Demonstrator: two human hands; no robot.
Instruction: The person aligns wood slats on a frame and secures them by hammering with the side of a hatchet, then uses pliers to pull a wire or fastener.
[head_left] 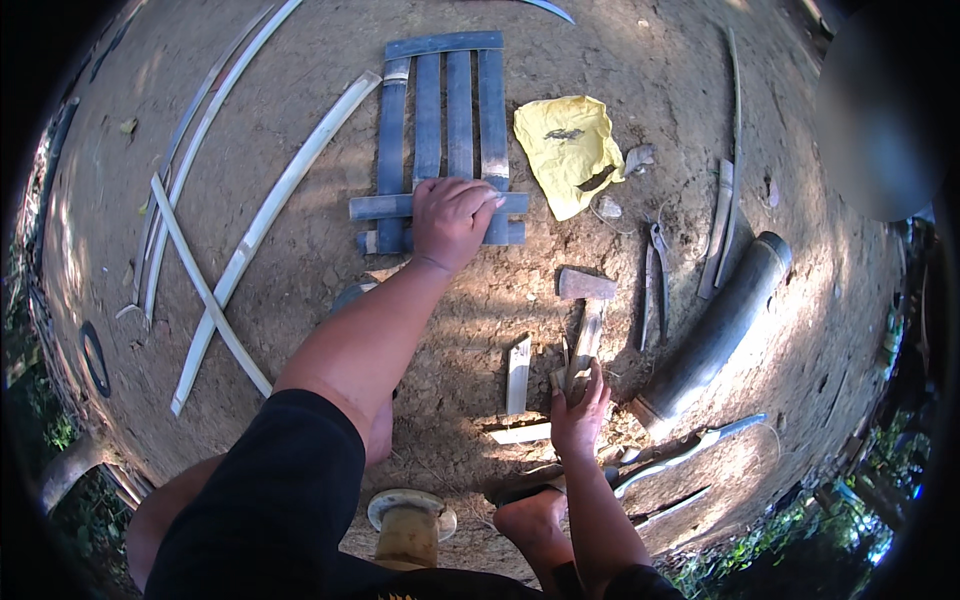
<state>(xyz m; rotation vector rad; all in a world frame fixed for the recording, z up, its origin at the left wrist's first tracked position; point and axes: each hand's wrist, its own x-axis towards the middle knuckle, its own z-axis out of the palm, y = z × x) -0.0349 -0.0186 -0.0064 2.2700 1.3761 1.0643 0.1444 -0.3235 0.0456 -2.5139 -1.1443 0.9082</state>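
A slatted panel of dark bamboo strips (457,110) lies on the dirt ahead of me, with crosspieces at its far and near ends. My left hand (457,220) is closed over a near crosspiece (378,207), its fingers curled around the strip. To the right, a hammer (587,285) with a rusty block head and wooden handle lies head away from me. The lower handle sits between the thumb and fingers of my right hand (580,415), which are closed about it. Beside the hammer is a short pale bamboo piece (518,375).
A yellow bag (568,150) lies right of the panel, near pliers (655,280). Further right rest a thick dark bamboo tube (720,325) and a long knife (690,452). Long split bamboo strips (275,225) cross at left. A round spool-like stool (410,525) stands below me.
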